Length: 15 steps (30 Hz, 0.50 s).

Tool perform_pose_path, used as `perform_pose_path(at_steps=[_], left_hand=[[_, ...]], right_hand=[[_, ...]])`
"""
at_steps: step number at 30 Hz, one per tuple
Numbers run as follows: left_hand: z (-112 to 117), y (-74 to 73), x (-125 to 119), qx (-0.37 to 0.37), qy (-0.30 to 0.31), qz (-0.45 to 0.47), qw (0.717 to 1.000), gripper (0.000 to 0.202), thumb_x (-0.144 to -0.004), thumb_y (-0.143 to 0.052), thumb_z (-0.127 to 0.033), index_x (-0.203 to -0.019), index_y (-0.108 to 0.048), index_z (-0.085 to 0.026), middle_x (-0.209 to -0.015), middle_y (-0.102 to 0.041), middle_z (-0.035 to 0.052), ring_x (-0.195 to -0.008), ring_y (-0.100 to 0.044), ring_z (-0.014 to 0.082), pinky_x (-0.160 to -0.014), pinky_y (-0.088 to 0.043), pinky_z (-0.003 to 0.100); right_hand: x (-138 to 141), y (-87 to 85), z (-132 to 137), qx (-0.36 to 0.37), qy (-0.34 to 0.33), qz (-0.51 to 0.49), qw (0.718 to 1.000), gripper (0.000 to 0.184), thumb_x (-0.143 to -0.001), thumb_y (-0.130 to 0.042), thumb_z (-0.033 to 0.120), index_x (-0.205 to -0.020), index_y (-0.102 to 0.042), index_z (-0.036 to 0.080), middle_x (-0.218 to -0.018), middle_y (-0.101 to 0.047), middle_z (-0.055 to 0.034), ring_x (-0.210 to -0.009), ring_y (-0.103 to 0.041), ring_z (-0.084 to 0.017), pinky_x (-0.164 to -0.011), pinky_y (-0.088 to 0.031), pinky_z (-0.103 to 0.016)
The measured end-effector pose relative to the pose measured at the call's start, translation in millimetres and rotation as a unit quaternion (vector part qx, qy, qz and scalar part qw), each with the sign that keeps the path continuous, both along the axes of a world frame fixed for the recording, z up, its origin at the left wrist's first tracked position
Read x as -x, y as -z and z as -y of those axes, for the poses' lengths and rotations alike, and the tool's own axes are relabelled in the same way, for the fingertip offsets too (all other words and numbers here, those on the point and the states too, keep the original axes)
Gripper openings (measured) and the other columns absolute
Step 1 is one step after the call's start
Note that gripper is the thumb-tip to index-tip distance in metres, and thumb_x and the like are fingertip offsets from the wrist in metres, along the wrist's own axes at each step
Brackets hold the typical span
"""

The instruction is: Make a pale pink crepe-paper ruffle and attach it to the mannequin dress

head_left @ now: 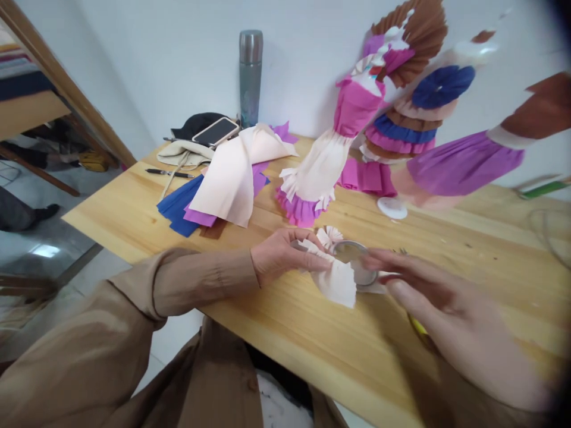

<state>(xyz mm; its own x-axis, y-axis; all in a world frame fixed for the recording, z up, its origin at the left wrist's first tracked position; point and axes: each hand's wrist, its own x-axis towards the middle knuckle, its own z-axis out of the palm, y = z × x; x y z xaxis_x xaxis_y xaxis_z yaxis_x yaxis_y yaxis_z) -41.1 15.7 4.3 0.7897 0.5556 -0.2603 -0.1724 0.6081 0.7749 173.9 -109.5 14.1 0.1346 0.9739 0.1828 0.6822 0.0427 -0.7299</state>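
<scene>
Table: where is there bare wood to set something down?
Bare wood lies on the table at the left corner, between pen, blue paper and left hand, and at the right, past the white disc. Crowded: the back, with phone, bottle and dolls, and around the cream paper the left hand pinches.

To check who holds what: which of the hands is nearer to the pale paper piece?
Left. The left hand pinches the pale paper piece at its left edge; the right hand is to its right, fingertips at the round tin beside it.
</scene>
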Motion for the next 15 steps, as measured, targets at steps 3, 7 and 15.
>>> perform_pose_path(at_steps=[3, 7, 15], left_hand=[[-2, -0.9, 1, -0.015, -0.014, 0.018, 1.000, 0.040, -0.042, -0.094, -0.027, -0.064, -0.064, -0.011, -0.068, -0.065, -0.0018, -0.059, -0.055, 0.0060, -0.058, -0.037, 0.022], [-9, -3.8, 4, -0.031, -0.029, 0.025, 0.999, 0.038, -0.044, -0.093, -0.028, -0.065, -0.065, -0.011, -0.065, -0.063, -0.0027, -0.056, -0.050, 0.0046, -0.057, -0.036, 0.022], [-27, -4.1, 9, -0.039, -0.032, 0.053, 0.997, 0.043, -0.046, -0.092, -0.034, -0.068, -0.062, -0.012, -0.060, -0.064, -0.0008, -0.055, -0.058, 0.0088, -0.060, -0.046, 0.025]], right_hand=[[40, -4.2, -21, 0.002, -0.054, -0.229, 0.972, 0.031, -0.083, -0.067, 0.046, -0.107, -0.072, 0.028, -0.109, -0.075, -0.0072, -0.094, -0.072, -0.023, -0.073, -0.060, -0.034], [57, -4.1, -44, 0.002, 0.012, -0.335, 0.942, 0.023, -0.071, -0.080, 0.042, -0.074, -0.071, 0.021, -0.068, -0.069, -0.0013, -0.056, -0.060, -0.012, -0.049, -0.049, -0.022], [63, -11.0, -67, 0.016, 0.020, -0.434, 0.901, 0.032, -0.063, -0.085, 0.047, -0.078, -0.070, 0.023, -0.070, -0.066, -0.0006, -0.060, -0.058, -0.013, -0.053, -0.046, -0.026]])
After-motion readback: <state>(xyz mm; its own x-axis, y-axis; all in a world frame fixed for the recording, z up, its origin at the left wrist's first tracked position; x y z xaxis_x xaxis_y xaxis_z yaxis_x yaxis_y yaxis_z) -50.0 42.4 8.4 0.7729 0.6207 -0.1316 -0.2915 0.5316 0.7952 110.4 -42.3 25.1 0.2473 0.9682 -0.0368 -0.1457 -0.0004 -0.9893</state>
